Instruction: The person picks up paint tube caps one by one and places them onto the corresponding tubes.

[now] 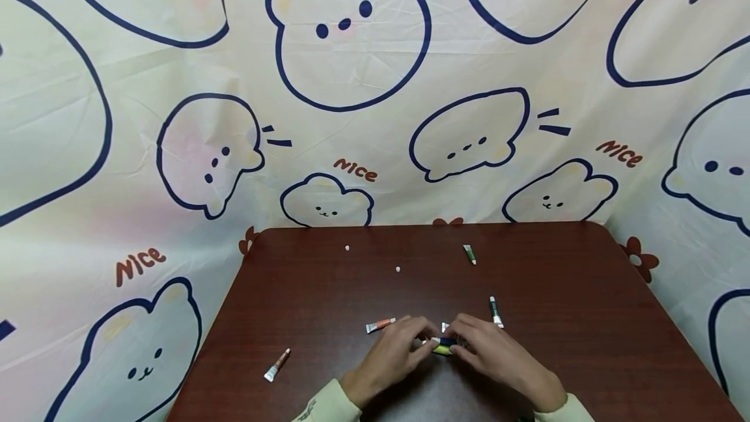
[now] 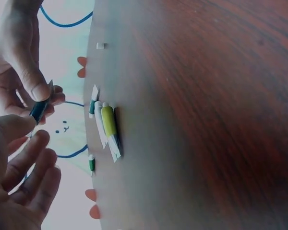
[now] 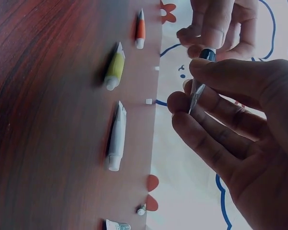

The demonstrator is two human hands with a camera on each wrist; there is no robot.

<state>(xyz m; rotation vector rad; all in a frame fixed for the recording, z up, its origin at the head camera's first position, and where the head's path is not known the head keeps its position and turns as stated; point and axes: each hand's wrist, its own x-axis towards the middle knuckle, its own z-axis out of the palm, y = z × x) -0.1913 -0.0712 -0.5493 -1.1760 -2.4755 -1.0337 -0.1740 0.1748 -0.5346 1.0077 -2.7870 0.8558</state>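
Observation:
In the head view my left hand (image 1: 395, 353) and right hand (image 1: 498, 353) meet over the front of the table, around a small dark paint tube (image 1: 448, 341). My right hand (image 3: 230, 115) pinches the tube's pale, flattened part between thumb and finger in the right wrist view. The left thumb and fingers pinch the other, dark end; the fingers partly cover the tube (image 2: 40, 110). A yellow tube (image 2: 108, 122) lies on the table just below the hands, alongside a white tube (image 3: 117, 136).
An orange tube (image 1: 381, 325) lies beside the left hand, a brown-orange one (image 1: 277, 365) farther left. A dark green tube (image 1: 495, 312) and a green tube (image 1: 470, 254) lie beyond the right hand. Two small white caps (image 1: 398, 269) sit toward the back of the brown table (image 1: 316, 292).

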